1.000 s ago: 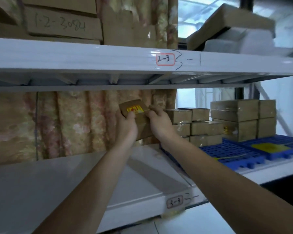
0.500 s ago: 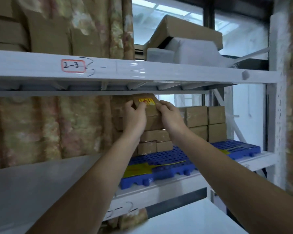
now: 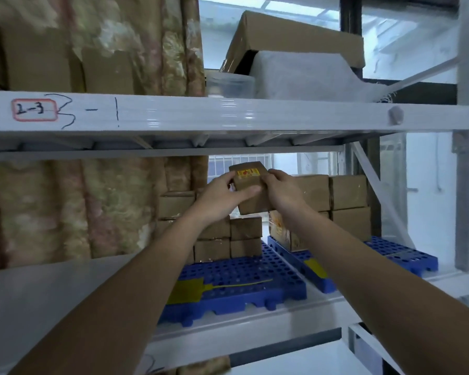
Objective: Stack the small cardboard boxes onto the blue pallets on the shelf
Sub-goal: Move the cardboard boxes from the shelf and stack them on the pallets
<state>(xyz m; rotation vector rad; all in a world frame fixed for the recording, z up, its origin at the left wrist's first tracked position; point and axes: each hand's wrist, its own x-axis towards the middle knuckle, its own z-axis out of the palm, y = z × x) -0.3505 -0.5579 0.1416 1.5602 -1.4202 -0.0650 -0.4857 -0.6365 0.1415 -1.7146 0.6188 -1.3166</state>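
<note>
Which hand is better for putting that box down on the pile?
Probably the left hand: it sits right above the lower left stack. Both hands grip the small box, though, and the right hand steadies its other side.

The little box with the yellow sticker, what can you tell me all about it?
The small cardboard box is plain brown and seems wrapped in shiny clear film, with a yellow and red sticker near its top edge. It is tilted, sticker end leaning away, held in the air above the stacked boxes on the blue pallet. The left hand grips its left side and the right hand grips its right side.
</note>
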